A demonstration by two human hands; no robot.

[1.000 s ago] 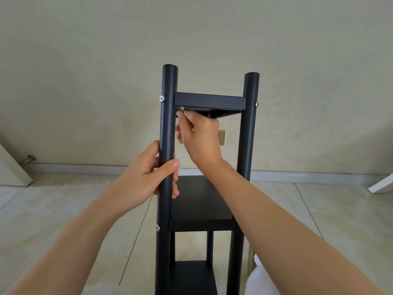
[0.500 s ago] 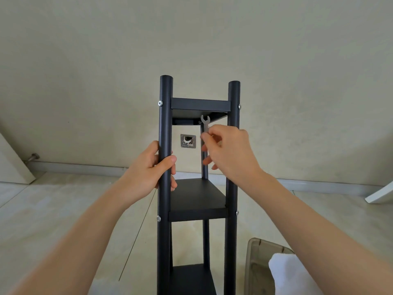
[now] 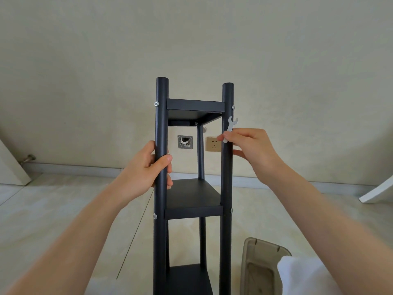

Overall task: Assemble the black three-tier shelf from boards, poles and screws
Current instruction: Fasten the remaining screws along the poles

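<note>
left hand [image 3: 146, 167] grips shelf pole [image 3: 161, 124]; right hand [image 3: 253, 147] pinches small wrench [image 3: 230, 127].

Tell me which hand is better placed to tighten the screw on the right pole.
Probably the right hand: it pinches the wrench just below that screw. The left hand grips the left pole.

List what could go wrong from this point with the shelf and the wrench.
1. The small flat wrench is only pinched by the fingertips of the right hand, so it may slip and drop to the floor.
2. Only the left hand grips the front left pole; the tall narrow shelf could twist or tip while a screw near the top board is turned.
</note>
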